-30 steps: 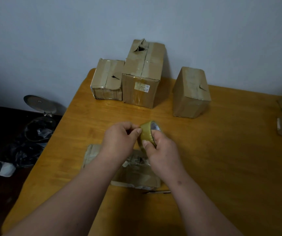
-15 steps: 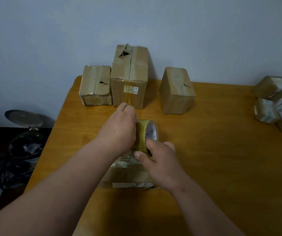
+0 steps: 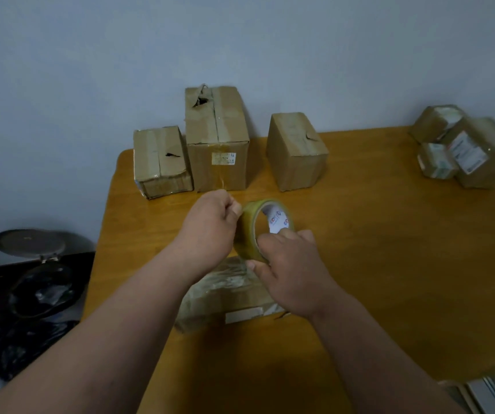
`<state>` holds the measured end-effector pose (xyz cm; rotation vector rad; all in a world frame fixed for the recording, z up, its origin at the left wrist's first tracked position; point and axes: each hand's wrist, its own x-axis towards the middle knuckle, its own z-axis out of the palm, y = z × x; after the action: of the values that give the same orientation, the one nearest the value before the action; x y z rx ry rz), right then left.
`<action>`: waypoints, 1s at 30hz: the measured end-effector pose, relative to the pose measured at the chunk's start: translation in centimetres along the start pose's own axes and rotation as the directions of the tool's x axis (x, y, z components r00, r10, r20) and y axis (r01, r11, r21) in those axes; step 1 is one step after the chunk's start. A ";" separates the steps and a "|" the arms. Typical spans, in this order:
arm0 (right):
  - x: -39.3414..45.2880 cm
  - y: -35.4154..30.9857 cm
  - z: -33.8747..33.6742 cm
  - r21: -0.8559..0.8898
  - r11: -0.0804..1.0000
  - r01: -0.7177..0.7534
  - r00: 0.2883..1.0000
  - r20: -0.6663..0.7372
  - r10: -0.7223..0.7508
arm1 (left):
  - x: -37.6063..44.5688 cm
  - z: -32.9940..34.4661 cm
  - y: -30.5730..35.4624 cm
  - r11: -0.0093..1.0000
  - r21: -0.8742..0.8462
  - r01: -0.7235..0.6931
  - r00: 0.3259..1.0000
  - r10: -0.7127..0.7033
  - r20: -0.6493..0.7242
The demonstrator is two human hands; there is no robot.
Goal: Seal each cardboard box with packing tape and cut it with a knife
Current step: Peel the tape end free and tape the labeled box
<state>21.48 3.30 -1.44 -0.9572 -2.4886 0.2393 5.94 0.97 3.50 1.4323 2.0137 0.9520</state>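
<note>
Head view: our right hand gripped the tape roll above the flat box on the worktop; left-hand fingers pinched its loose end, likely for pulling a strip.

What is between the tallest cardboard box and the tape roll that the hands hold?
In the head view, only bare table lies between the tallest box and the tape roll. The left hand reaches partly into this stretch.
</note>
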 end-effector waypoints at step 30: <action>-0.3 -1.2 1.0 -0.121 0.991 -0.051 0.995 0.075 0.061 | 1.6 -1.1 -2.1 0.983 0.181 -0.009 0.990 -0.016 0.138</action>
<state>20.43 2.22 -2.03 -1.0867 -2.5741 0.1496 3.35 1.75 2.60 1.5445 2.0403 0.6612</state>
